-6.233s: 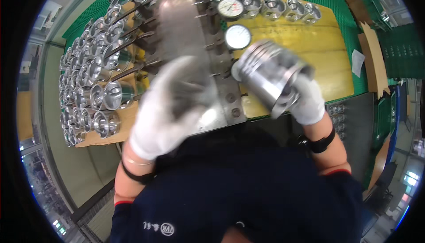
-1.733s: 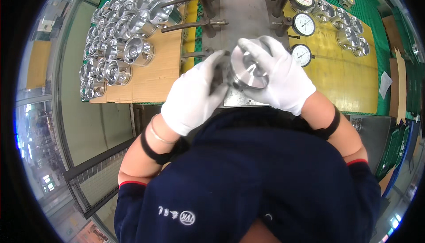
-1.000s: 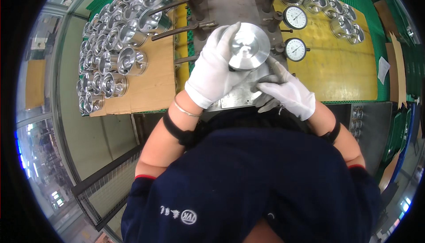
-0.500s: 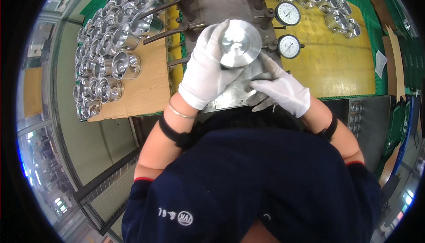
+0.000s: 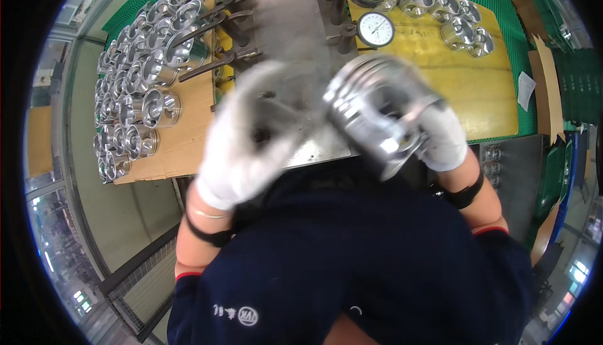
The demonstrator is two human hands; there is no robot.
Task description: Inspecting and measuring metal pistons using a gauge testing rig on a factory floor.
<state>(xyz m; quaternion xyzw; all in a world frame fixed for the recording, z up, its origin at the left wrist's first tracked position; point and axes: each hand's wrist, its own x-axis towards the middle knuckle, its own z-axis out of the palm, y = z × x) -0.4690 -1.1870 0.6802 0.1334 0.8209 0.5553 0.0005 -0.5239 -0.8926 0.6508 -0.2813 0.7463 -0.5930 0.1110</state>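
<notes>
My right hand point(image 5: 438, 139), in a white glove, grips a shiny metal piston point(image 5: 375, 109) and holds it tilted above the near edge of the steel gauge plate point(image 5: 295, 43). My left hand point(image 5: 245, 141), also gloved, is blurred by motion and hovers with fingers spread just left of the piston, holding nothing. Two round dial gauges point(image 5: 375, 29) stand on posts at the far side of the plate.
Several rows of shiny pistons point(image 5: 141, 87) lie on brown cardboard at the left. More pistons point(image 5: 461, 24) sit on a yellow board point(image 5: 477, 87) at the right, over a green mat. Long metal rods point(image 5: 207, 65) lie beside the plate.
The piston has passed from my left hand to my right hand and moved right, now tilted on its side. My left hand has let go and dropped away to the left.
</notes>
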